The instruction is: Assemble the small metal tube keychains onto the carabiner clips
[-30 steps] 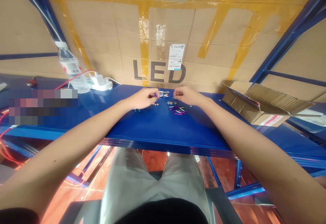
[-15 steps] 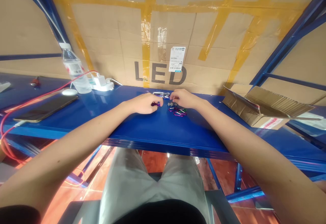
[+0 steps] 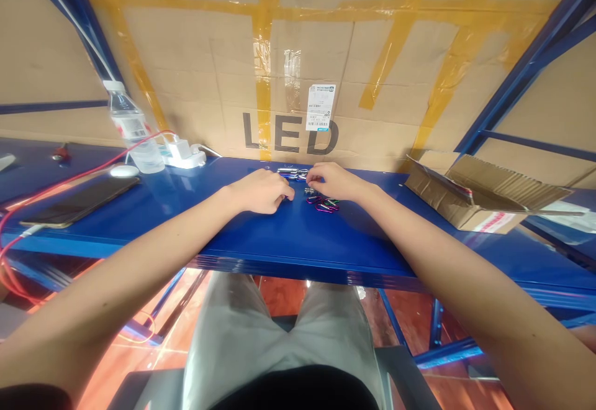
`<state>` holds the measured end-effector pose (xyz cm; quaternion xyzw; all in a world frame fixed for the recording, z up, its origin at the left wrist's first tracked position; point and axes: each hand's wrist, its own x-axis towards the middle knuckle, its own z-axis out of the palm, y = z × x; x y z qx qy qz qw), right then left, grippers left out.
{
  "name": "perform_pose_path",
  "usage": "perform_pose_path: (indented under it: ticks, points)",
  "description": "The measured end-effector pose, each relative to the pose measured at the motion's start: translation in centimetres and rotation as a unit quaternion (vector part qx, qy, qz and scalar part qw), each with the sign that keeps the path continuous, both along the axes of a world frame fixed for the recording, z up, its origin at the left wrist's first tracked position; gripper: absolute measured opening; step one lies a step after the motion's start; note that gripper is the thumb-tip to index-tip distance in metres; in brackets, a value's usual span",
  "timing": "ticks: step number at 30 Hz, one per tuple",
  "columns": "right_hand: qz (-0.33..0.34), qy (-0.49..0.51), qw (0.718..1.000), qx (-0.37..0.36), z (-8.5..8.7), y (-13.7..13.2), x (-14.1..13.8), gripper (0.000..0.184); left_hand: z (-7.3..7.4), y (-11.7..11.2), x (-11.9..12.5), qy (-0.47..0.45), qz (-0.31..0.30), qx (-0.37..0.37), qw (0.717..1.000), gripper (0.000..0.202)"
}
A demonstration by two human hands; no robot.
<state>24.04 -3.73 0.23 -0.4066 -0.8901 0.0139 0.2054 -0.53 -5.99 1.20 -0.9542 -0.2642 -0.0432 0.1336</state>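
Observation:
My left hand (image 3: pixel 265 191) is closed low over the blue table, its fingers curled downward. The purple piece in its grip, which looks like a carabiner, is now hidden behind the fingers. My right hand (image 3: pixel 331 180) is bent in a pinch above small silver metal pieces (image 3: pixel 309 192); whatever lies between its fingertips is too small to make out. Just in front of that hand lie several coloured carabiners, with a pink-purple carabiner (image 3: pixel 325 208) nearest me and a green carabiner (image 3: pixel 332 202) beside it. Behind, between both hands, rests a row of silver and blue carabiners (image 3: pixel 291 174).
An open cardboard box (image 3: pixel 465 202) stands at the right. To the left are a phone (image 3: pixel 79 202) on a red cable, a water bottle (image 3: pixel 137 130) and a white power strip (image 3: pixel 186 156). A big cardboard panel (image 3: pixel 209 87) closes off the back of the table (image 3: pixel 279 236).
My left hand has turned slightly, so the purple piece in its fingers is out of sight. My right hand's fingertips have dipped slightly toward the silver pieces. The view has shifted slightly.

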Motion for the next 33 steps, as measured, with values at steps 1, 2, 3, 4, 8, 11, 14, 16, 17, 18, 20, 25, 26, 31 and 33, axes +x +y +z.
perform_pose_path:
  ticks: [1,2,3,4,8,11,14,16,17,18,20,25,26,31,33]
  points:
    - [0.002,0.001,1.0,0.0,0.0,0.0,0.0,0.019,0.0,-0.1,0.0,0.004,0.0,0.002,1.0,0.04]
    - [0.003,0.002,1.0,-0.001,0.0,0.0,0.0,0.019,0.1,-0.1,0.0,0.008,0.002,0.003,1.0,0.04]
    - [0.005,0.003,1.0,-0.003,-0.1,0.1,0.1,0.018,0.1,-0.2,0.0,0.011,0.005,0.003,1.0,0.04]
    - [0.005,0.004,1.0,-0.004,-0.1,0.1,0.1,0.018,0.2,-0.2,0.0,0.014,0.009,0.003,1.0,0.039]
    - [0.004,0.011,1.0,-0.007,-0.2,0.1,0.3,0.018,0.2,-0.2,-0.1,0.014,0.025,0.004,1.0,0.037]
    - [0.005,0.014,1.0,-0.006,-0.1,-0.1,0.3,0.018,0.2,-0.3,-0.1,0.009,0.032,0.006,0.999,0.033]
    - [0.003,0.016,1.0,-0.01,0.0,-0.4,0.2,0.017,0.2,-0.2,-0.2,-0.001,0.047,0.01,0.999,0.028]
    - [0.001,0.016,1.0,-0.012,0.1,-0.6,0.2,0.017,0.3,0.1,-0.4,-0.017,0.054,0.0,0.998,0.024]
    - [0.001,0.016,1.0,-0.011,0.1,-0.6,0.2,0.017,0.3,0.3,-0.6,-0.033,0.057,-0.011,0.998,0.023]
    - [0.002,0.017,1.0,-0.007,0.1,-0.7,0.1,0.017,0.3,0.5,-0.8,-0.054,0.059,-0.023,0.997,0.021]
    - [0.008,0.02,1.0,0.006,0.1,-0.8,-0.1,0.017,0.3,1.1,-1.3,-0.112,0.059,-0.054,0.991,0.021]
    - [0.085,-0.008,0.995,0.046,-0.3,-1.4,-1.5,0.022,0.1,2.6,-2.6,-0.226,0.04,-0.129,0.965,0.018]
    - [0.099,-0.017,0.994,0.047,-0.5,-1.4,-1.8,0.022,0.0,2.8,-2.8,-0.238,0.042,-0.13,0.962,0.017]
    - [0.101,-0.05,0.993,0.041,-1.5,-0.9,-3.2,0.023,-0.1,3.4,-3.1,-0.258,0.059,-0.129,0.956,0.02]
    - [0.096,-0.047,0.993,0.041,-1.8,-0.7,-3.5,0.026,-0.1,3.5,-3.1,-0.263,0.061,-0.13,0.954,0.02]
